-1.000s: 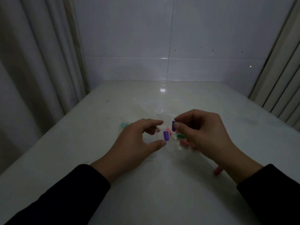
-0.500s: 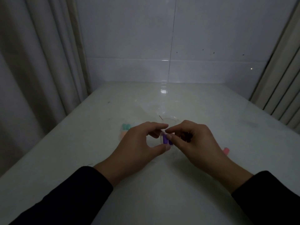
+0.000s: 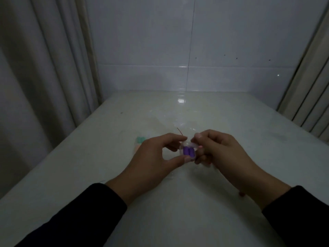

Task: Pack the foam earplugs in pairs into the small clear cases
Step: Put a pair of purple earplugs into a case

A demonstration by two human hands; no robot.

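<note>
With the clear case [image 3: 187,151] and its two purple earplugs [image 3: 188,151] pinched above the bench [image 3: 178,202] by the left hand [image 3: 156,157], and the right hand [image 3: 219,148] clenched on its lid, a careless press could have popped them out.

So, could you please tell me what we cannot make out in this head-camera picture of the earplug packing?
- Clear case: lid open or shut is unclear; dim light, see-through plastic, and both the left hand and right hand cover its edges.
- Loose earplugs behind the left hand: mostly hidden, number unknown.
- Red item by the right wrist: half covered, too small to identify.
</note>
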